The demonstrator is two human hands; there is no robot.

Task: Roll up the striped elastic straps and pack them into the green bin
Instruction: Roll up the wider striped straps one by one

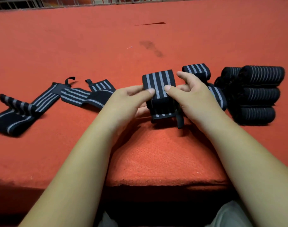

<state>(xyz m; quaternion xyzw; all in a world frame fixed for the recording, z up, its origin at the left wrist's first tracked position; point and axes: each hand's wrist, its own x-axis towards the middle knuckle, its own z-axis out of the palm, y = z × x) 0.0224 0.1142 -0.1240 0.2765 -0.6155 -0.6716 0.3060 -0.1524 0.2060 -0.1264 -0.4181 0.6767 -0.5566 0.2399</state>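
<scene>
A red felt-covered table (156,161) with a metal wire rack (41,3) beyond its far edge.

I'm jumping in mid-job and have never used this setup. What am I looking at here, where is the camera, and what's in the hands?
There is no machine: a person works with bare hands. The single picture comes from a camera worn on their head, looking forward and down. The left hand and right hand both pinch one striped strap, which seems partly rolled, with the thumbs on top. Everything sits on a red cloth covering the table. To the left lie unrolled straps; to the right is a stack of rolled straps. Just behind the right hand lies another strap, loosely folded. The green bin is not in view.
</scene>
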